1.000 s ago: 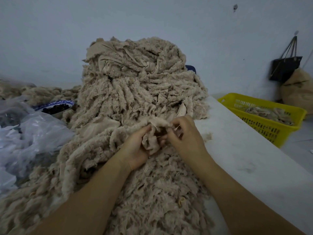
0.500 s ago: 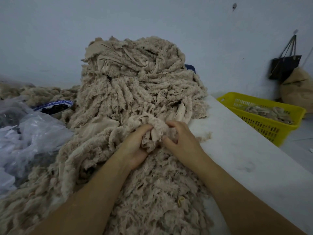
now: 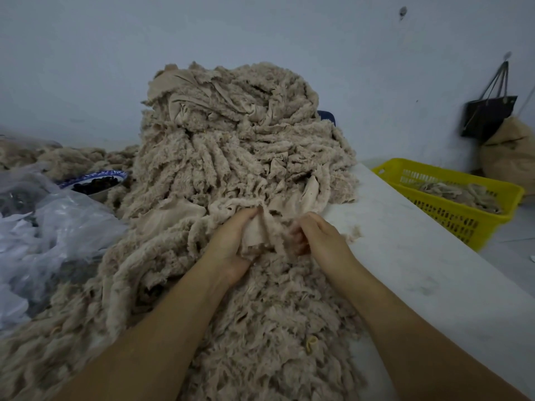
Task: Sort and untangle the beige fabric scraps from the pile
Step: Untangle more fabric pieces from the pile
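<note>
Both hands in the beige pile [image 3: 231,157]; left hand [image 3: 231,244] and right hand [image 3: 318,235] each grip one scrap [image 3: 260,230] tight.

Dim, bluish, wide-angle edge distortion

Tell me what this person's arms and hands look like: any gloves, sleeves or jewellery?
The left hand and the right hand are bare: no gloves, and no rings show. The left forearm and right forearm are bare too, with no sleeve, watch or bracelet in view.
</note>
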Available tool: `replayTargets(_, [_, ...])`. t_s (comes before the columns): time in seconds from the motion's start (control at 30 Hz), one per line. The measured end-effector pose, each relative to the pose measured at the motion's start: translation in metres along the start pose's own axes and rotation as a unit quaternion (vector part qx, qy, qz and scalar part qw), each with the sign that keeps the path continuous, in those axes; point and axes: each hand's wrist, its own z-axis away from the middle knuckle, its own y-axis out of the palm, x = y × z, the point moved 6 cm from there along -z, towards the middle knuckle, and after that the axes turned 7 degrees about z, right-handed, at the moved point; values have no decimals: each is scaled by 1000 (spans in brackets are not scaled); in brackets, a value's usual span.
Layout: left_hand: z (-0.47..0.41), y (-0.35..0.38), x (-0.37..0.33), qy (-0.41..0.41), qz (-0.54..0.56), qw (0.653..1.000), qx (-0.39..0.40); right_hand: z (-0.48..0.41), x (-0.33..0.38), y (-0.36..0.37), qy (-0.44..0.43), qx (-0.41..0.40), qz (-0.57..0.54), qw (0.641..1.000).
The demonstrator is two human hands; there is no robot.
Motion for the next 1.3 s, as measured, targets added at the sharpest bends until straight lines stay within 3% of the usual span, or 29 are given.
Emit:
replayTargets(0.17, [6,9,1,-4,-27,998,53,9,12,21,-67,77,86,991])
replayTargets(0.3, [9,11,2,-17,-7,999,45,8,16,22,-123,35,238,963])
replayTargets(0.6, [5,3,-4,1,22,999,28,-3,4,-13,1,-65,127,990])
replayTargets(0.73, [8,5,-1,-1,-5,999,40,2,1,-19,-8,-75,19,997])
replayTargets(0.9, [8,12,4,-9,-36,996,77,8,16,18,-83,30,150,985])
replayTargets(1.0, [10,13,1,-9,-3,997,82,8,23,16,-124,-8,219,968])
replayTargets(1.3, [6,1,-6,26,77,997,-14,6,32,-1,-97,-78,199,972])
